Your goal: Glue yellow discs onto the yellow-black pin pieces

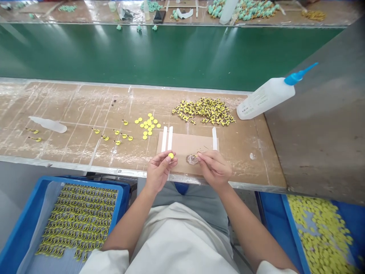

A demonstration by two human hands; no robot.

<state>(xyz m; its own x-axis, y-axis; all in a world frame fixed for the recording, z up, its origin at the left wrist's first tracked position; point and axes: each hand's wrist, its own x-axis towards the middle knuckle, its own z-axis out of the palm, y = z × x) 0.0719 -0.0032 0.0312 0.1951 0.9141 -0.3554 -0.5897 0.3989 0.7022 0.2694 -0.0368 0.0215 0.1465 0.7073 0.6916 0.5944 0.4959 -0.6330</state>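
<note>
My left hand [161,171] pinches a small yellow disc [170,155] between finger and thumb. My right hand [213,168] pinches a tiny yellow piece [197,155] just above a small clear glass dish [192,160]. Both hands are over a brown cardboard sheet [186,149] at the bench's front edge. White strips [164,139] stand upright on that sheet's far side. Loose yellow discs [148,126] lie to the left of a heap of yellow parts [203,111]. Several finished yellow pieces [116,136] are spaced out further left.
A white glue bottle with a blue nozzle [265,98] lies at the bench's right end beside a grey panel. Blue crates hold yellow parts at lower left [71,217] and lower right [319,236]. A green conveyor belt [142,57] runs behind the bench.
</note>
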